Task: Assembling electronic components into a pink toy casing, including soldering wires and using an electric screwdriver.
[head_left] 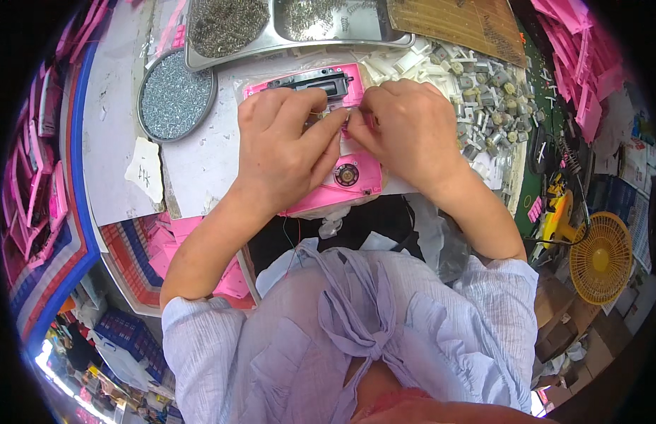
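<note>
A pink plastic housing (367,164) lies in front of me at the table's near edge, with a black slotted part (331,83) set in its far end. Nearer to me, a round part like a small speaker (347,174) sits in the pink shell. My left hand (285,141) rests over the housing's left side, thumb and fingers pinched toward its middle. From the right, my right hand (416,134) is closed too, its thumb and fingertips meeting the left ones. Whatever small piece they grip is hidden by the fingers. Thin wires (292,237) hang down below the left wrist.
Left of the housing stands a round dish (142,106) of small screws. A metal tray (299,48) at the back holds springs. Small motors (494,99) and white plastic pieces pile up on the right, beside cardboard (462,28). Pink parts (586,67) and a yellow fan (601,258) are farther right.
</note>
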A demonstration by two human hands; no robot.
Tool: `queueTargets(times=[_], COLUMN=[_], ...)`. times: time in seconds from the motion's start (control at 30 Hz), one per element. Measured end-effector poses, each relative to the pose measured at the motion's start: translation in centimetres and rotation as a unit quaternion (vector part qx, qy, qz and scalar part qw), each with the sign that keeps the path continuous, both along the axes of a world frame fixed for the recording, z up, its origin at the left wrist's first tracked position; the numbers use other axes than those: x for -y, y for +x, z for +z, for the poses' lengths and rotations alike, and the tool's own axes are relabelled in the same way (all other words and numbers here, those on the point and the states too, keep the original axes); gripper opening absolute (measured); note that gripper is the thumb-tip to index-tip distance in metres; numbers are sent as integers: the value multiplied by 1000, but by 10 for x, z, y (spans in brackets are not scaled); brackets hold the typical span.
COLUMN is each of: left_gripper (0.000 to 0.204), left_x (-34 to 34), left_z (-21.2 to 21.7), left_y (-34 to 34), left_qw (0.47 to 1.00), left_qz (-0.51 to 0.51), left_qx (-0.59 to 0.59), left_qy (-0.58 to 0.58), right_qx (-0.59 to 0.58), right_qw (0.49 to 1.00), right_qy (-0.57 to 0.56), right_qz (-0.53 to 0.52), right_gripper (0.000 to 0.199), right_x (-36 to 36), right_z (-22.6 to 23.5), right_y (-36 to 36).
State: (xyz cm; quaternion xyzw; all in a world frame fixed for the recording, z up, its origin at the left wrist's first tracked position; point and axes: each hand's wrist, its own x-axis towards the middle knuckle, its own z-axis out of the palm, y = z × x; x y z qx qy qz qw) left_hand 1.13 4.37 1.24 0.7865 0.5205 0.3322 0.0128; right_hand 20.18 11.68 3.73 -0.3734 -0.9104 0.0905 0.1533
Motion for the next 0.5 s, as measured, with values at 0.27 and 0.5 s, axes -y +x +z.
queueTargets(times=[0.27,0.5], left_gripper=[25,22], left_x=[-8,-17], left_z=[1,4], left_y=[2,1], left_qw=[999,996], left_qz=[-8,-16], left_qx=[-40,50], left_qy=[-22,-78], right_qx=[30,219], right_qw=[996,973], right_qy=[-77,63], right_qz=[-38,40], right_gripper=[19,13], right_x=[0,35], right_z=[-8,6], right_y=[-3,-35])
